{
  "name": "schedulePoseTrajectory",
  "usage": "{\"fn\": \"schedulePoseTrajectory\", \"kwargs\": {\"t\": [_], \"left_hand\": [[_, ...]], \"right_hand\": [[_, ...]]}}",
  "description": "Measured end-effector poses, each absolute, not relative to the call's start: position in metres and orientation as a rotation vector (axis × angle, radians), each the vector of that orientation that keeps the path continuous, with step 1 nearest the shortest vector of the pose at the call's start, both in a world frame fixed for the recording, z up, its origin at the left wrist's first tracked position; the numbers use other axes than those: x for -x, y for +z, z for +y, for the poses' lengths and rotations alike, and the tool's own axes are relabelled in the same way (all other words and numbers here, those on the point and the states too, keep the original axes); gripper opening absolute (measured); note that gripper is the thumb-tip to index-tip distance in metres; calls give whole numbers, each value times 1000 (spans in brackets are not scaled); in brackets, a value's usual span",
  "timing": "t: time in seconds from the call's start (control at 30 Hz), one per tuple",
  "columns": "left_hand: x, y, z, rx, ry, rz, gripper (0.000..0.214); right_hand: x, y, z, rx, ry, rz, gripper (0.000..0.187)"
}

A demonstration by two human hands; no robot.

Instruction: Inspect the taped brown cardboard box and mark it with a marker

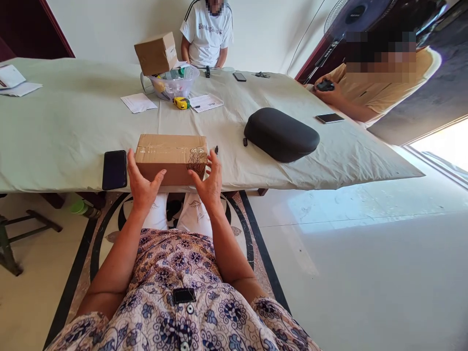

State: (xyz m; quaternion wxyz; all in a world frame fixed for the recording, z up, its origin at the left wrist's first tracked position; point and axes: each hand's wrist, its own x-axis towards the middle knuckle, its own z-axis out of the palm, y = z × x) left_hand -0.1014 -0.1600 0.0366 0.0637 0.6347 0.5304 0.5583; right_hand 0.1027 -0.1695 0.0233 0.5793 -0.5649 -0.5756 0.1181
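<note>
A taped cardboard box (164, 155) rests on the cloth-covered table near its front edge, with black scribbled lines on its right end. My left hand (142, 187) is at the box's left end, fingers pointing up and thumb stretched across the front. At the right end, my right hand (210, 187) is held the same way, thumb before the front face and fingers apart. Both hands look spread around the box rather than closed on it; whether they touch it I cannot tell. A black phone (114, 169) lies just left of my left hand. Beyond my right fingers is a small black object (216, 150).
A black hard case (281, 135) lies to the right on the table (73, 126). Farther back are a yellow tape measure (181, 103), papers (139, 103) and a clear plastic basket (185, 88) with another carton (155, 54) on it. Two people sit across and at right.
</note>
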Motion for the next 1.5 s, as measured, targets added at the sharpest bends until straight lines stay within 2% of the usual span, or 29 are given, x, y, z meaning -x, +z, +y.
{"fn": "schedulePoseTrajectory", "kwargs": {"t": [0.13, 0.33, 0.53, 0.67, 0.93, 1.17, 1.37, 1.43, 1.5], "left_hand": [[84, 43, -162, -1946, 1712, 1711, 93], [77, 42, -162, -1897, 1749, 1794, 84], [83, 43, -159, -1919, 1764, 1712, 71], [87, 41, -159, -1949, 1767, 1669, 61], [95, 40, -156, -1970, 1784, 1647, 53], [100, 36, -158, -1985, 1713, 1607, 62], [105, 33, -155, -2027, 1689, 1601, 58], [107, 33, -154, -2034, 1676, 1613, 57], [109, 33, -153, -2052, 1662, 1610, 56]], "right_hand": [[-87, 30, -162, 1321, 133, -1319, 77], [-83, 34, -156, 1385, 136, -1230, 82], [-97, 31, -154, 1283, 317, -1205, 54], [-102, 29, -157, 1232, 433, -1192, 44], [-108, 4, -154, 1200, 523, -1190, 49], [-118, -20, -159, 1402, 487, -1313, 46], [-123, -20, -164, 1492, 527, -1364, 38], [-122, -14, -166, 1463, 552, -1341, 45], [-120, -4, -166, 1408, 522, -1299, 59]]}}
